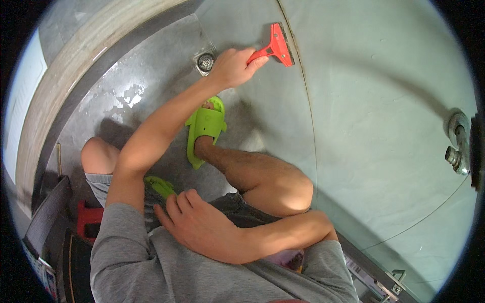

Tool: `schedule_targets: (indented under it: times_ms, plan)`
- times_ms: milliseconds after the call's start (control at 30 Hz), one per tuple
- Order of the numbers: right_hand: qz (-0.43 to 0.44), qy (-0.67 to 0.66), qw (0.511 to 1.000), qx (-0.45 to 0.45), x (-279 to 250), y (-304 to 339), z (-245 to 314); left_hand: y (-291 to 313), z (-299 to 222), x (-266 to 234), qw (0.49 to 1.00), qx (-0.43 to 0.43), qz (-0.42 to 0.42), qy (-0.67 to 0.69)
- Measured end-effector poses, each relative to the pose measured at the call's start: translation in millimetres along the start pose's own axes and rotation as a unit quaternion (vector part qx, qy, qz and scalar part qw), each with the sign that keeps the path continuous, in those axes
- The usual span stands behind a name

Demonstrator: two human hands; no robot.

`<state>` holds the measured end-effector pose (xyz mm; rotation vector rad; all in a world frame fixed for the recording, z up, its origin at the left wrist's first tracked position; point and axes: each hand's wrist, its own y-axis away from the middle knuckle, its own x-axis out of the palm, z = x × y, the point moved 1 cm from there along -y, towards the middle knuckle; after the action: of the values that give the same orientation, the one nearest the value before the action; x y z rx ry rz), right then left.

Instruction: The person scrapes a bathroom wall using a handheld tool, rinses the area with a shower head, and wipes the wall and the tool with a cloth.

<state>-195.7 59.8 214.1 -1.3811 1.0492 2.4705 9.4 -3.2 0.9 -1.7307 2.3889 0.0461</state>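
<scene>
In the head view, a scraper (277,46) is held out at the upper middle, just beside the dark seam (305,86) that runs down the grey-green wall (374,86). It is bright red, with a wide flared head, two small metal fastenings and a dark, dirty-looking edge facing the seam. The left grip (233,68) is closed around its handle; the right grip (194,217) is open above the lap, fingers loosely spread.

Near the left grip, a floor drain (205,62) holds a round perforated strainer in a square frame. A green slipper (206,121) contains a foot.

The handle's end is hidden in the fingers, and whether the blade touches the wall is unclear. A second slipper (160,187) is partly covered, a red plastic object (90,216) is partly hidden by the sleeve, and the metal fitting (458,144) meets the dark rim.
</scene>
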Motion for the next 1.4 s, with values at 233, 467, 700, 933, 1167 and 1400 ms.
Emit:
schedule_targets:
  times_ms: [233, 467, 700, 933, 1167, 1400]
  plan:
    - [-0.023, 0.024, 0.999, 0.004, 9.1, -10.8, -10.4, -20.9, -3.6, -4.6, 1.000, 0.030, 0.007, 0.004]
    - [-0.020, 0.023, 1.000, -0.003, 3.0, -7.1, -5.7, -13.3, 2.3, -10.4, 1.000, 0.010, 0.006, -0.010]
    - [-0.019, 0.002, 1.000, -0.005, 5.4, 1.8, -1.0, -14.4, -2.8, -16.0, 1.000, 0.027, -0.009, 0.010]
    - [-0.028, 0.003, 1.000, -0.004, 5.3, 3.3, -4.7, -13.3, -0.5, -12.4, 1.000, 0.006, -0.013, 0.018]
    - [-0.021, -0.001, 1.000, -0.004, 5.1, 7.0, -2.3, -17.2, 0.1, -21.1, 1.000, 0.011, -0.009, 0.011]
    - [-0.021, -0.002, 1.000, 0.011, 2.0, 5.4, -2.6, 33.8, -34.0, 8.2, 0.915, -0.197, 0.059, 0.348]
